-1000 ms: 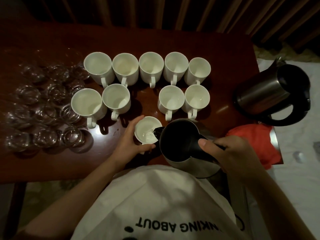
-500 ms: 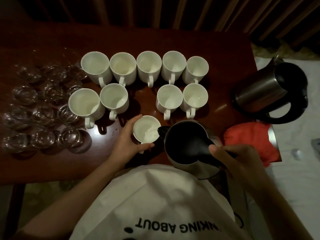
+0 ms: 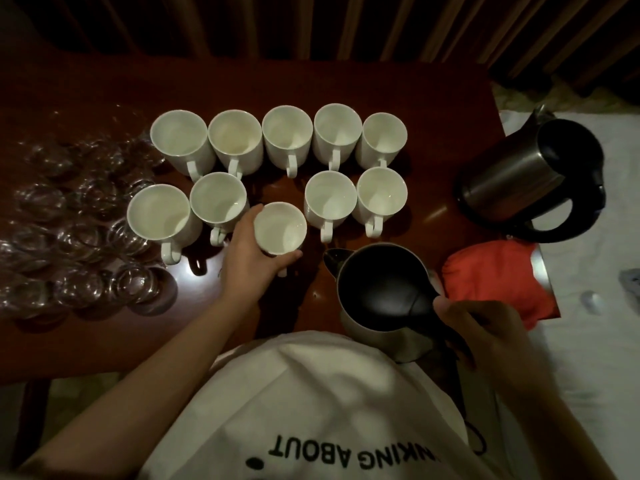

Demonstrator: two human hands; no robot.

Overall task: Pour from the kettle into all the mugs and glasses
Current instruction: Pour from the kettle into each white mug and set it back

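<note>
Head view: left hand point(image 3: 247, 261) has its grip wrapped round a white mug point(image 3: 280, 228) at the near-row gap on the counter point(image 3: 433, 109); right hand point(image 3: 485, 337) clasps the kettle point(image 3: 377, 289) handle, spout just right of that mug.

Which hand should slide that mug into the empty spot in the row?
Probably the left hand. It already grips the small white ceramic mug beside the gap, while the right hand holds the steel kettle.

free: bare table point(image 3: 433, 109) right of mugs point(image 3: 287, 140); blocked: glasses point(image 3: 79, 230) crowd left
</note>
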